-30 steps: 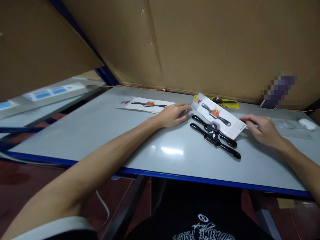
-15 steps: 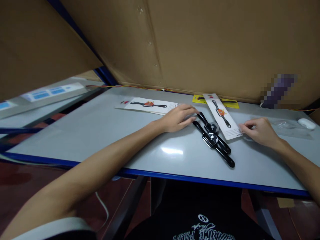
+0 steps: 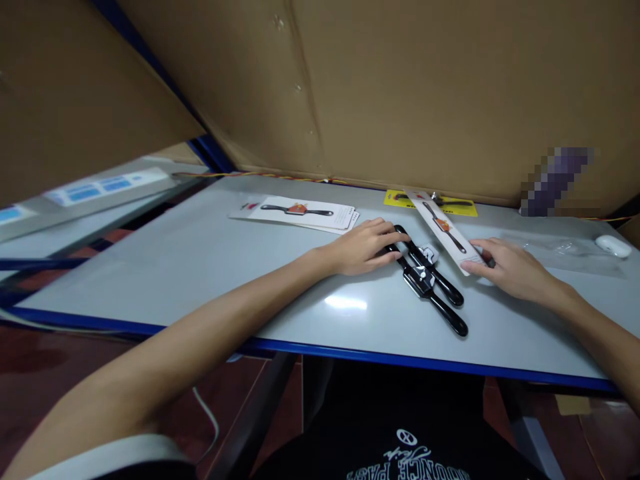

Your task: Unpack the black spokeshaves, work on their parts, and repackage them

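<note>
Two black spokeshaves (image 3: 430, 280) lie side by side on the grey table (image 3: 210, 267). My left hand (image 3: 367, 245) rests over their left handles, fingers touching them. My right hand (image 3: 505, 267) lies on the near end of a narrow white printed card (image 3: 443, 228) that shows a picture of the tool and runs diagonally just right of the spokeshaves. The fingers of both hands are curled low on the table.
White printed cards (image 3: 300, 212) lie stacked at the back left. A yellow card (image 3: 433, 200) sits by the cardboard wall (image 3: 425, 87). Clear plastic bags (image 3: 570, 253) and a white mouse (image 3: 614, 247) lie at the right. The blue table edge (image 3: 400, 360) runs near me.
The white card swung to a steeper diagonal under my right hand. My left hand slid right onto the spokeshave handles, and the two tools turned to point more toward me.
</note>
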The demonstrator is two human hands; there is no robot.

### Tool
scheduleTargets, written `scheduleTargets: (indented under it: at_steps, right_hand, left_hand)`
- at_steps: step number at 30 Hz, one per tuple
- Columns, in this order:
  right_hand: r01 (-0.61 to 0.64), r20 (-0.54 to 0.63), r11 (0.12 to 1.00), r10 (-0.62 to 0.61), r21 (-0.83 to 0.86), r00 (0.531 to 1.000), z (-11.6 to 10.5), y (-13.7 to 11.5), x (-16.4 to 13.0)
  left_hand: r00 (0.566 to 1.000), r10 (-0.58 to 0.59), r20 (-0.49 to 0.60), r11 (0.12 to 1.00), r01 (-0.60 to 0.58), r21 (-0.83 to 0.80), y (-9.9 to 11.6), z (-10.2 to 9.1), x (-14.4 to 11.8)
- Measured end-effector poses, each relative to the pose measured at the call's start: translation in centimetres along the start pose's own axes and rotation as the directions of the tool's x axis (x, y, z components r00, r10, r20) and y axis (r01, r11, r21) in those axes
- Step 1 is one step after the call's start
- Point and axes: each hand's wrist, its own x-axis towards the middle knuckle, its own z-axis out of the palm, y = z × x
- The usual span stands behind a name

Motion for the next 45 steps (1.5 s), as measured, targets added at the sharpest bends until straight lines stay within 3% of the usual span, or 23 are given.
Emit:
scheduleTargets:
  at_steps: [4, 9, 14, 19, 26, 38, 45]
  right_hand:
    - [-0.088, 0.013, 0.991, 0.087, 0.103, 0.996, 0.8, 0.2, 0.3]
    - [0.014, -0.136, 0.977, 0.016, 0.211, 0.991, 1.6, 1.2, 0.7]
    - [0.081, -0.236, 0.984, -0.043, 0.156, 0.971, 1.4, 2.3, 0.9]
    - [0.145, -0.332, 0.983, -0.100, 0.114, 0.938, 1.6, 2.7, 0.9]
    - [0.134, -0.319, 0.979, -0.079, 0.156, 0.944, 1.7, 2.6, 0.8]
    - [0.250, -0.290, 0.942, -0.181, 0.222, 0.940, 1.4, 2.4, 0.7]
    - [0.268, -0.305, 0.947, -0.207, 0.175, 0.930, 1.4, 2.2, 0.6]
  left_hand:
    - [0.997, -0.057, 0.048, 0.998, 0.056, 0.025, 0.0, 0.0, 0.0]
    - [0.994, -0.074, 0.076, 0.996, 0.070, 0.048, -0.3, 0.0, -0.2]
    - [1.000, -0.004, 0.004, 0.999, 0.004, 0.042, -0.8, 0.1, -0.5]
    - [0.999, 0.024, 0.038, 1.000, -0.025, 0.006, -0.7, -0.5, -0.5]
    - [0.996, 0.060, 0.063, 0.998, -0.062, 0.024, -0.2, -1.0, -0.3]
    - [0.991, 0.108, 0.081, 0.992, -0.112, 0.052, 0.4, -1.1, -0.4]
    - [0.991, 0.115, 0.062, 0.993, -0.115, -0.005, 0.5, -1.0, -0.3]
